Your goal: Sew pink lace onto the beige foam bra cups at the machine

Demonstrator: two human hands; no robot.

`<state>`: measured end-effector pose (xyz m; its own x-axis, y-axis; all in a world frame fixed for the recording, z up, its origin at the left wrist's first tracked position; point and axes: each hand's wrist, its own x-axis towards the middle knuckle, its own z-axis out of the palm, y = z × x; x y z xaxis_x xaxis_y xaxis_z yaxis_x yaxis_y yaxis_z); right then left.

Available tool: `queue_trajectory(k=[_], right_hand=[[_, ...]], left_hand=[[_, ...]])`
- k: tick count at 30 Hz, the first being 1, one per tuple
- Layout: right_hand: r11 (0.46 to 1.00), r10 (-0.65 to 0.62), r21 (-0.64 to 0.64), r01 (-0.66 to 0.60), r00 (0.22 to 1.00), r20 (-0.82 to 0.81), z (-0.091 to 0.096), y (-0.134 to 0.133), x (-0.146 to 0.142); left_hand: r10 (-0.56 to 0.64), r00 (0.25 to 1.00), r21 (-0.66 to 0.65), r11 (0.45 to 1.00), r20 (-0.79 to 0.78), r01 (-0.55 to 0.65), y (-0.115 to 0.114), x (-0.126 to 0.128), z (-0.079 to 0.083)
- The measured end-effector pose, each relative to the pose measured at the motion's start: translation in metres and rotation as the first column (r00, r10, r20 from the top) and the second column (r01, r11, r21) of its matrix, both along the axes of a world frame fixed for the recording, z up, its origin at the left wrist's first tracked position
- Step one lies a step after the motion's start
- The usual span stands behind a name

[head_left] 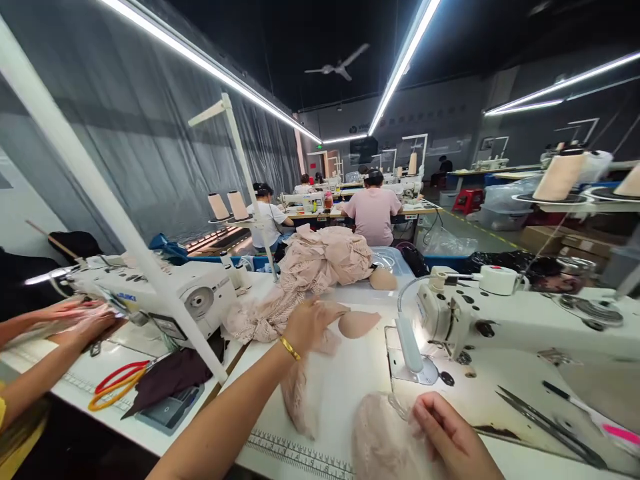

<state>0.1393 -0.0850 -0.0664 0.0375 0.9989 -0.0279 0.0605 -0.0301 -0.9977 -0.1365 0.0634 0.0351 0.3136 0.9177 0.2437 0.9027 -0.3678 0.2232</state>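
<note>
My right hand [450, 433] pinches the edge of a beige lace piece [377, 433], which lies over the table's front edge. My left hand [306, 327], smeared by motion, reaches across the table beside a beige moulded cup [359, 324]. Whether its fingers grip anything is unclear. Below it a blurred strip of beige lace [303, 400] lies on the white table. A large heap of beige lace fabric [325, 257] is bundled behind the left hand. To the right stands a white sewing machine [480, 320], its lamp lit by the needle area.
Scissors [550, 423] and a marker pen [595, 413] lie at the right. A ruler tape [300, 455] runs along the front edge. At left, a co-worker's hands [83, 320] work at another machine [165, 293], near red-and-orange-handled scissors [120, 385]. A white post [125, 220] stands between.
</note>
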Motion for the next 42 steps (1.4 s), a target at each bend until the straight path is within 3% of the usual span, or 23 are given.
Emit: queue_trajectory(k=[4,6,9,13,15,16,19,20,21,22,24,26,27,29,32,34,36,40,42], right_hand=[[0.999,0.012,-0.047,-0.015,0.997,-0.078,0.021,-0.003,0.003],[0.998,0.003,-0.068,-0.012,0.99,-0.138,0.024,-0.004,0.004],[0.998,0.013,-0.06,-0.023,0.985,-0.171,0.023,-0.006,0.004],[0.993,0.12,-0.013,-0.12,0.993,-0.009,0.021,-0.009,0.005],[0.985,0.165,0.025,-0.17,0.976,0.141,0.027,-0.013,0.005],[0.979,0.176,0.064,-0.195,0.957,0.231,0.031,-0.015,0.006],[0.918,0.176,0.244,-0.312,0.873,0.454,0.05,-0.02,0.007],[0.889,0.151,0.314,-0.334,0.86,0.488,0.055,-0.021,0.007],[0.864,0.103,0.383,-0.326,0.86,0.5,0.06,-0.021,0.008],[0.843,0.033,0.452,-0.292,0.867,0.497,0.063,-0.021,0.008],[0.796,-0.123,0.574,-0.193,0.876,0.466,0.064,-0.02,0.006],[0.736,-0.23,0.662,-0.142,0.867,0.442,0.058,-0.017,0.003],[0.697,-0.263,0.701,-0.15,0.857,0.444,0.054,-0.013,0.002],[0.634,-0.307,0.742,-0.219,0.809,0.501,0.043,-0.004,0.002],[0.663,-0.24,0.622,-0.416,0.669,0.704,0.028,0.015,0.014],[0.69,-0.143,0.515,-0.508,0.602,0.786,0.022,0.027,0.028],[0.675,-0.087,0.48,-0.561,0.585,0.806,0.019,0.038,0.046],[0.602,-0.051,0.474,-0.643,0.561,0.826,0.015,0.049,0.071],[0.571,-0.069,0.501,-0.65,0.57,0.819,0.014,0.05,0.077]], left_hand=[[-0.171,0.975,-0.117,0.975,0.142,0.188,-0.023,0.015,0.025],[-0.319,0.923,-0.253,0.894,0.216,0.368,-0.041,0.027,0.03],[-0.458,0.848,-0.352,0.773,0.268,0.528,-0.062,0.05,0.024],[-0.509,0.844,-0.328,0.778,0.17,0.536,-0.07,0.073,0.007],[-0.546,0.802,-0.313,0.739,0.241,0.597,-0.07,0.078,0.002],[-0.568,0.761,-0.333,0.684,0.314,0.649,-0.069,0.078,0.0],[-0.535,0.665,-0.501,0.439,0.522,0.746,-0.064,0.076,0.003],[-0.496,0.666,-0.552,0.379,0.557,0.743,-0.062,0.074,0.006],[-0.457,0.676,-0.572,0.364,0.578,0.735,-0.061,0.071,0.01],[-0.43,0.686,-0.561,0.394,0.587,0.728,-0.06,0.068,0.014],[-0.445,0.702,-0.442,0.557,0.556,0.703,-0.062,0.062,0.02],[-0.55,0.745,-0.21,0.733,0.376,0.647,-0.069,0.055,0.021],[-0.601,0.769,-0.081,0.774,0.217,0.628,-0.073,0.052,0.019],[-0.62,0.774,0.107,0.767,-0.13,0.632,-0.082,0.048,0.009],[-0.627,0.682,0.105,0.703,-0.377,0.703,-0.088,0.052,-0.01],[-0.688,0.613,0.062,0.644,-0.389,0.762,-0.082,0.061,-0.021],[-0.724,0.572,0.062,0.599,-0.384,0.799,-0.069,0.074,-0.031],[-0.713,0.571,0.067,0.6,-0.406,0.797,-0.041,0.096,-0.054],[-0.695,0.606,0.101,0.622,-0.387,0.777,-0.037,0.1,-0.066]])
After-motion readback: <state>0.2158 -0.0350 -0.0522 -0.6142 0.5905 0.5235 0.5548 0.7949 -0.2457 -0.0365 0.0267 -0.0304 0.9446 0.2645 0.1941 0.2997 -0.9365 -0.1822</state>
